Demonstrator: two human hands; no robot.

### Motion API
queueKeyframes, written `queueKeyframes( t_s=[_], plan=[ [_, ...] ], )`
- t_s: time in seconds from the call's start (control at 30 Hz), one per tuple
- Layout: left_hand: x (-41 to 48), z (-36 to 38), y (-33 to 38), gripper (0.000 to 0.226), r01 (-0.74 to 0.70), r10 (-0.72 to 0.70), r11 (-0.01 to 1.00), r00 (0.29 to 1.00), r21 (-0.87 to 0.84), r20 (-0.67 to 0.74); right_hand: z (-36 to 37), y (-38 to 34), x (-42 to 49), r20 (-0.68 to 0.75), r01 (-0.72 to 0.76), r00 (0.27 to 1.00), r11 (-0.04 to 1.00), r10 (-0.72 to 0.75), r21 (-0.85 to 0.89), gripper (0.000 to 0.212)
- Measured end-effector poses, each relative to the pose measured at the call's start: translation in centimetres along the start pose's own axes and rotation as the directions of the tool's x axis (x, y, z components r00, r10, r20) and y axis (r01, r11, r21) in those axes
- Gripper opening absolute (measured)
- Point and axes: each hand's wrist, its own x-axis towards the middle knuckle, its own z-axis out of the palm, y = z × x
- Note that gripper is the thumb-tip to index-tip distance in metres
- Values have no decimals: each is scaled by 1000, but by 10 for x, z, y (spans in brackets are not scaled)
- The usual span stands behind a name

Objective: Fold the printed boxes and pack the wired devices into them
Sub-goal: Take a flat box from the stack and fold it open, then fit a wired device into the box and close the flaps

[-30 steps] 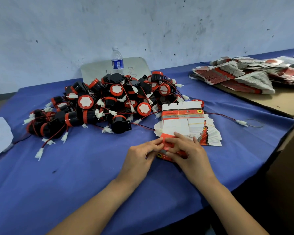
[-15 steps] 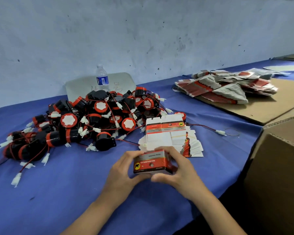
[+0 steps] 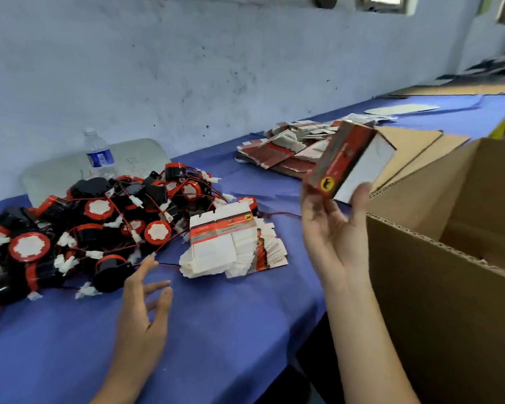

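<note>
Right hand point(image 3: 334, 228) is now holding the folded red-and-black printed box point(image 3: 344, 163) up off the blue-clothed table point(image 3: 231, 316), fingers curled round its lower end, right beside the big brown corrugated carton point(image 3: 449, 272). Half a second ago both hands were gripping it low over the table, so folding looks finished and it's probably heading into the carton. Left hand point(image 3: 145, 301) has let go and is reaching, fingers spread, away from the carton toward the pile of black-and-red wired devices point(image 3: 99, 217). Flat box stack point(image 3: 231, 246) is sitting between pile and carton.
</note>
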Motion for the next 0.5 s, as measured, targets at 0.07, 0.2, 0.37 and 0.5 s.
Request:
queueKeyframes(
  t_s=[0.07, 0.2, 0.37, 0.5],
  plan=[
    [1, 0, 0, 51, 7, -7, 1000, 1000, 1, 6, 8, -17, 2, 67, 3, 998, 962, -22, 274, 70],
    [1, 2, 2, 47, 5, -7, 1000, 999, 30, 48, 4, -30, 4, 203, -62, 979, 893, -34, 445, 86],
    [-1, 5, 4, 57, -23, 7, 982, 996, 188, 84, -33, 9, 17, -101, 26, 980, 608, -173, -794, 42],
    [24, 18, 13, 44, 8, -20, 961, 999, 277, 43, -82, 42, 25, 31, -34, 982, -336, -186, -941, 43]
  ],
)
